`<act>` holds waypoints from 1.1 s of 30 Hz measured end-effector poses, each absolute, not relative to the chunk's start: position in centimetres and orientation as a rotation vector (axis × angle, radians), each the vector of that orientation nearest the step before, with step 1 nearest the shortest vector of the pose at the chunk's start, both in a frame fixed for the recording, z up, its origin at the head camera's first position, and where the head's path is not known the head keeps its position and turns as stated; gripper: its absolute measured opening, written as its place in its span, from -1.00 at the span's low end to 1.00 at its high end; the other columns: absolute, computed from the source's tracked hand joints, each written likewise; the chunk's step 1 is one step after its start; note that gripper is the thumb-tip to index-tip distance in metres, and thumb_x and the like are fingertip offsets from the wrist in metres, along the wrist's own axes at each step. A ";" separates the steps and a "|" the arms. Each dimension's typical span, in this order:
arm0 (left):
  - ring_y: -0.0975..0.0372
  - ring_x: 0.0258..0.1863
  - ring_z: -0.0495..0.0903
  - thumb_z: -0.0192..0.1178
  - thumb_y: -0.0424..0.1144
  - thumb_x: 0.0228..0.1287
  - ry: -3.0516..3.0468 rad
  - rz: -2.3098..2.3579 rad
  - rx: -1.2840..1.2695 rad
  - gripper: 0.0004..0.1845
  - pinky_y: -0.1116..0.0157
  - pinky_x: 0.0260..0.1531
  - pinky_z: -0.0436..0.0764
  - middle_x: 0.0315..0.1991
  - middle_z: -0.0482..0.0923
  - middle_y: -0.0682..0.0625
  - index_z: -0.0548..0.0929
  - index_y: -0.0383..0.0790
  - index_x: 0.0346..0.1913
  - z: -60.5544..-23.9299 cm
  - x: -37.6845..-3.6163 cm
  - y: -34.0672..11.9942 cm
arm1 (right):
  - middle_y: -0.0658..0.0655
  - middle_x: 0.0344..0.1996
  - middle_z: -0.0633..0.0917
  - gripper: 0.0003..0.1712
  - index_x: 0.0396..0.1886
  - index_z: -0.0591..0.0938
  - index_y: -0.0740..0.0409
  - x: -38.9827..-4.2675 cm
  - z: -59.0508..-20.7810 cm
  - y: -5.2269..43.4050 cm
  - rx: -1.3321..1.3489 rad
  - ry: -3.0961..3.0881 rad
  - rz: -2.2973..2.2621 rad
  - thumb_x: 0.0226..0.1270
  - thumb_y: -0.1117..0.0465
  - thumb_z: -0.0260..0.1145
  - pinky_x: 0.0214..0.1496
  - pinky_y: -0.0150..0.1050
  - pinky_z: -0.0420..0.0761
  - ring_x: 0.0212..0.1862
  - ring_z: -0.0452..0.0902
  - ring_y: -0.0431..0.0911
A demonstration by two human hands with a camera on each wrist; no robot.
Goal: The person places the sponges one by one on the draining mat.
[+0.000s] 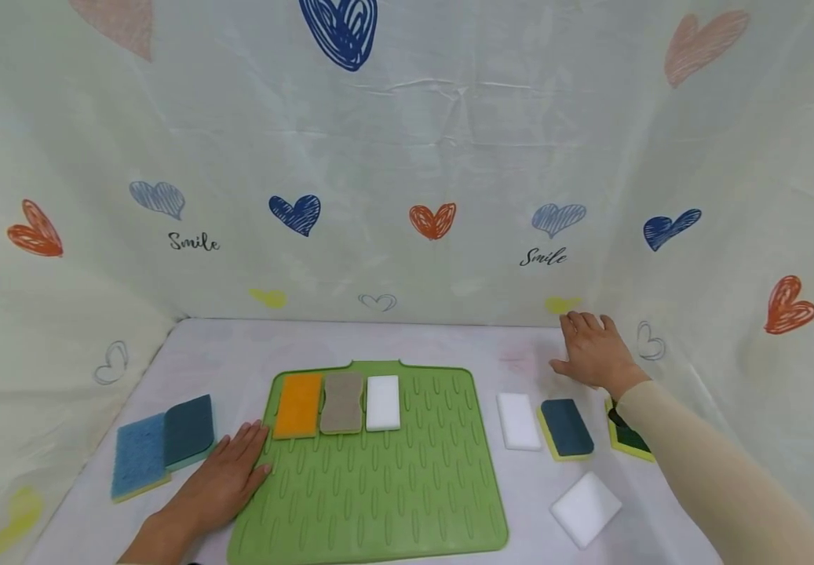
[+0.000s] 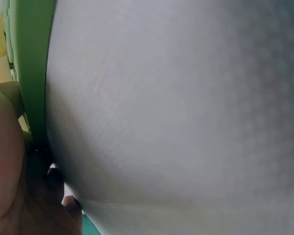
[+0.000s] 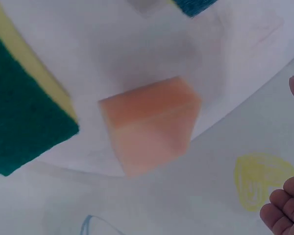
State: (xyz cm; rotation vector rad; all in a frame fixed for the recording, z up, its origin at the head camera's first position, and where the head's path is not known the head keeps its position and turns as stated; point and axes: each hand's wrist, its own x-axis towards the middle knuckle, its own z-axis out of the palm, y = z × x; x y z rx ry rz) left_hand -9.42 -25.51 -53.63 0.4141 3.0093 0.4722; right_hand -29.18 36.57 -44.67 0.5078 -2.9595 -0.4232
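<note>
Three sponges already lie in a row along the far edge of the green mat [image 1: 378,486]: an orange sponge [image 1: 297,405], a grey sponge [image 1: 341,402] and a white sponge [image 1: 382,402], touching side by side. The rest wait on the bench [image 1: 237,353]: two blue sponges [image 1: 162,443] left of the mat, and several white and dark ones to its right. The left hand [image 1: 226,475] lies flat, fingers straight, on the mat's left edge, holding nothing. The right hand [image 1: 593,351] hovers open at the bench's far right corner, just over a pink sponge [image 3: 149,125], not yet gripping it. By my reading, the row is about a third filled.
</note>
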 end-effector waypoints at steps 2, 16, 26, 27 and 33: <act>-0.27 0.57 0.24 0.17 -0.03 0.60 3.011 0.474 0.416 -0.29 -0.31 0.48 0.27 0.57 0.29 -0.35 0.32 -0.43 0.57 -53.7 -9.5 -25.5 | 0.48 0.42 0.44 0.09 0.47 0.35 0.49 -29.3 -44.6 37.7 0.484 -2.969 -0.441 0.30 -0.27 0.46 0.48 0.50 0.26 0.43 0.34 0.39; -0.25 0.58 0.25 0.15 0.00 0.61 3.009 0.463 0.403 -0.29 -0.30 0.48 0.27 0.57 0.30 -0.33 0.34 -0.43 0.57 -53.5 -9.3 -25.3 | 0.49 0.21 0.55 0.13 0.33 0.41 0.58 -28.4 -45.7 42.8 0.515 -2.861 -0.656 0.15 -0.26 0.59 0.34 0.52 0.40 0.24 0.46 0.35; -0.24 0.57 0.28 0.17 -0.01 0.60 3.040 0.426 0.413 -0.29 -0.28 0.47 0.30 0.56 0.32 -0.32 0.34 -0.42 0.57 -53.8 -9.4 -25.4 | 0.52 0.18 0.59 0.16 0.28 0.45 0.59 -28.3 -47.2 44.1 0.518 -2.840 -0.673 0.07 -0.28 0.64 0.34 0.54 0.40 0.19 0.49 0.37; -0.23 0.57 0.28 0.17 -0.01 0.60 3.041 0.419 0.412 -0.29 -0.28 0.47 0.30 0.57 0.32 -0.32 0.34 -0.42 0.57 -53.8 -9.4 -25.4 | 0.52 0.17 0.59 0.14 0.27 0.46 0.59 -28.4 -47.3 44.1 0.521 -2.841 -0.666 0.07 -0.27 0.64 0.33 0.54 0.41 0.18 0.49 0.38; -0.22 0.57 0.28 0.17 -0.01 0.60 3.043 0.423 0.399 -0.29 -0.28 0.48 0.29 0.57 0.32 -0.30 0.34 -0.40 0.58 -53.8 -9.4 -25.4 | 0.52 0.19 0.57 0.05 0.28 0.44 0.59 -28.7 -48.0 44.1 0.510 -2.907 -0.645 0.16 -0.20 0.58 0.31 0.58 0.37 0.19 0.47 0.38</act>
